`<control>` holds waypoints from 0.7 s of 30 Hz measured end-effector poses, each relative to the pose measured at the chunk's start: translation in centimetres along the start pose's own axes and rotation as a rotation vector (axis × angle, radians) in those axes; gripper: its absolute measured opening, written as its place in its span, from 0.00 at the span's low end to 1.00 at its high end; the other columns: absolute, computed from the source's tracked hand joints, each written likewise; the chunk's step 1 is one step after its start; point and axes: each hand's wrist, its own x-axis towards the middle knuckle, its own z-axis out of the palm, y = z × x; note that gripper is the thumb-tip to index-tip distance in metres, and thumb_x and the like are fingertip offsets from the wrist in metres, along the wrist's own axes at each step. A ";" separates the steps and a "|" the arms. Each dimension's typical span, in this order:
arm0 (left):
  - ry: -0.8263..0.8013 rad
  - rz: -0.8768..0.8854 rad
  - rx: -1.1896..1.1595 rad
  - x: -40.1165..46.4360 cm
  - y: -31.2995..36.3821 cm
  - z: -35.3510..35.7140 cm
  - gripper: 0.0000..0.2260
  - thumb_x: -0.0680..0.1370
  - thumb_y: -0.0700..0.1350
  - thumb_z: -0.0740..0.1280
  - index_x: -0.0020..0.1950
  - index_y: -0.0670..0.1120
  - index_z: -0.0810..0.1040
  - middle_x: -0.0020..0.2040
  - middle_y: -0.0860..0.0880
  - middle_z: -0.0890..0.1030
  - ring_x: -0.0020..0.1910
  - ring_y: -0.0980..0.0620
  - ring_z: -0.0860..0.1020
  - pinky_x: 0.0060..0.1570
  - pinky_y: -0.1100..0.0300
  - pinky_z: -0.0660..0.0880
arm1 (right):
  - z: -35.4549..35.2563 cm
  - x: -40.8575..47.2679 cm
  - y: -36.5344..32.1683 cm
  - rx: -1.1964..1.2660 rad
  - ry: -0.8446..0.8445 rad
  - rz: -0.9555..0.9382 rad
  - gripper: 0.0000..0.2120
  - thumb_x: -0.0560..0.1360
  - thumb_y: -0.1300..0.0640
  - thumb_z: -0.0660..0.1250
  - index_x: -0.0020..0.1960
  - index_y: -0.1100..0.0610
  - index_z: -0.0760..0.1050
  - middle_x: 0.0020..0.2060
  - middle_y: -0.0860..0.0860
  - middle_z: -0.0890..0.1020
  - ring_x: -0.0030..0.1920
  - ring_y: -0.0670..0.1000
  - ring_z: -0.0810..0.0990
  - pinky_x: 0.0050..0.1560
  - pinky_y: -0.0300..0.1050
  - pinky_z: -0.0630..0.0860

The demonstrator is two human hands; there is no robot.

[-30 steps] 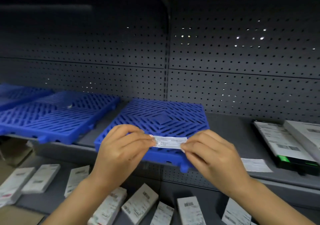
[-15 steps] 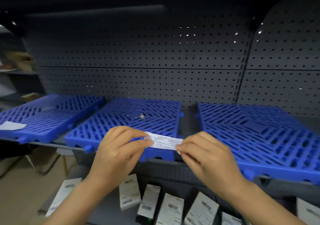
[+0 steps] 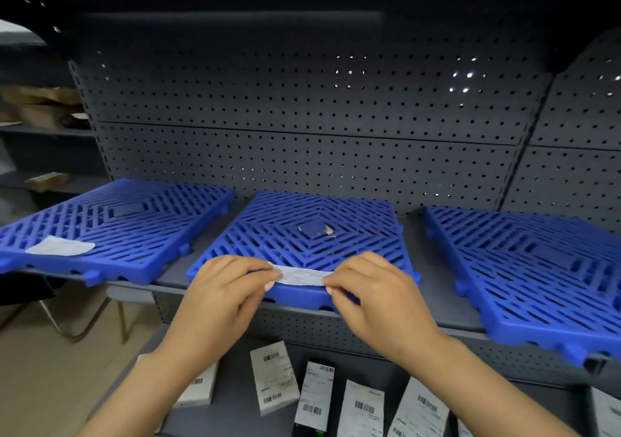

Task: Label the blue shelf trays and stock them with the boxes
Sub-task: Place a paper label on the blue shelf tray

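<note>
Three blue slatted trays lie side by side on a grey shelf: a left tray (image 3: 134, 231), a middle tray (image 3: 312, 231) and a right tray (image 3: 537, 268). A white paper label (image 3: 300, 276) is stretched flat over the front edge of the middle tray. My left hand (image 3: 225, 288) pinches its left end and my right hand (image 3: 373, 292) pinches its right end. Another white label (image 3: 60, 245) lies on the left tray's front corner. Several white boxes with barcodes (image 3: 274, 381) lie on the lower shelf under my arms.
Grey pegboard (image 3: 302, 134) backs the shelf. A small scrap (image 3: 327, 231) sits at the middle tray's centre. To the left stands another shelving unit with cardboard items (image 3: 43, 104), and a metal frame (image 3: 87, 322) rests on the floor below.
The view has swung left from tray to tray. Both hands keep hold of the label, which now sits lower, against the front edge of the middle tray.
</note>
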 end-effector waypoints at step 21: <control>-0.081 -0.043 -0.095 2.8 5.0 -2.0 0.20 0.78 0.57 0.59 0.64 0.50 0.76 0.60 0.57 0.77 0.60 0.58 0.72 0.61 0.59 0.69 | -6.2 -4.0 1.7 -0.110 -0.041 0.092 0.19 0.76 0.46 0.59 0.63 0.52 0.74 0.55 0.44 0.79 0.59 0.44 0.72 0.56 0.39 0.71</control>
